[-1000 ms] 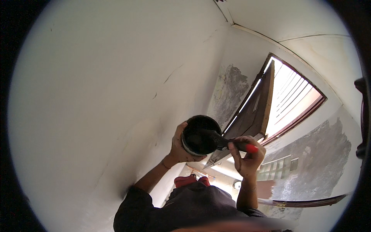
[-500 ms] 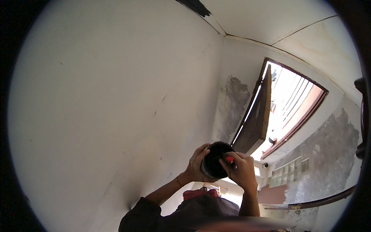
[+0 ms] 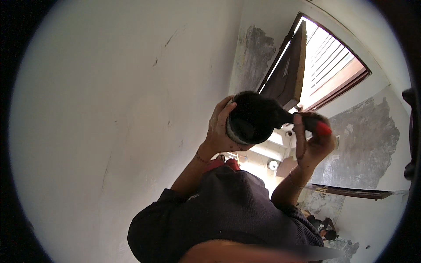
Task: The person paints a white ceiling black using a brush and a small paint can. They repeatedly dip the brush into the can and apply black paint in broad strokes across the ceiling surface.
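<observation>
My left hand grips a round container from the side; its inside is dark, with black contents. My right hand is closed round the dark handle of a brush with a red end. The brush's black bristles are over the container's right side, hard to tell apart from what is inside. Dark smudges mark my fingers. My dark shirt sleeves and red footwear show below.
A white wall fills the left. An open dark wooden shutter stands at a barred window. Grey patches mark the right wall, near a wooden ledge. Another person is low at the lower right.
The view has shifted, and the container and both hands sit higher in it. My right hand has moved right with the brush. Another person now shows at the lower right.
</observation>
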A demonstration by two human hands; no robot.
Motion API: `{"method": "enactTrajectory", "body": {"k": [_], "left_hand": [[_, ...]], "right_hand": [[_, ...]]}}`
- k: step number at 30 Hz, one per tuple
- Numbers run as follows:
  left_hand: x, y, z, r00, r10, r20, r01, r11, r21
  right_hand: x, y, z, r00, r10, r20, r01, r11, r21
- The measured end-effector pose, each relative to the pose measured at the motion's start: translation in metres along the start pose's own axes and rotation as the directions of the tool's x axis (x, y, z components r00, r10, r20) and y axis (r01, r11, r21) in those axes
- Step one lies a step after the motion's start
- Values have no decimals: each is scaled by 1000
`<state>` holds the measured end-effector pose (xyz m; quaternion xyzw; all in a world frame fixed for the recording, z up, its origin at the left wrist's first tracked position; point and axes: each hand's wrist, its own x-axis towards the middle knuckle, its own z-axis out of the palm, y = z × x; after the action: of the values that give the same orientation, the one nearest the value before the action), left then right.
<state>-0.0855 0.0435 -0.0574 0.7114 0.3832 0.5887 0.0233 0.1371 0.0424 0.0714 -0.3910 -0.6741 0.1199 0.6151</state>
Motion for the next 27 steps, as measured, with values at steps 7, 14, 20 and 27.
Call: {"method": "enactTrajectory", "body": {"k": [7, 14, 20, 27], "left_hand": [[2, -3, -1, 1000, 20, -25, -20, 1000, -3], [-4, -10, 2, 1000, 13, -19, -14, 999, -39], [-1, -7, 8, 1000, 17, -1, -17, 992, -123], [5, 0, 5, 999, 24, 47, -14, 980, -197]], "right_hand": [[-2, 1, 3, 993, 65, -98, -58, 996, 65], [5, 2, 15, 952, 14, 307, -7, 1000, -21], [15, 14, 26, 817, -71, 573, 116, 992, -43], [17, 29, 31, 770, -33, 637, 78, 996, -42]]}}
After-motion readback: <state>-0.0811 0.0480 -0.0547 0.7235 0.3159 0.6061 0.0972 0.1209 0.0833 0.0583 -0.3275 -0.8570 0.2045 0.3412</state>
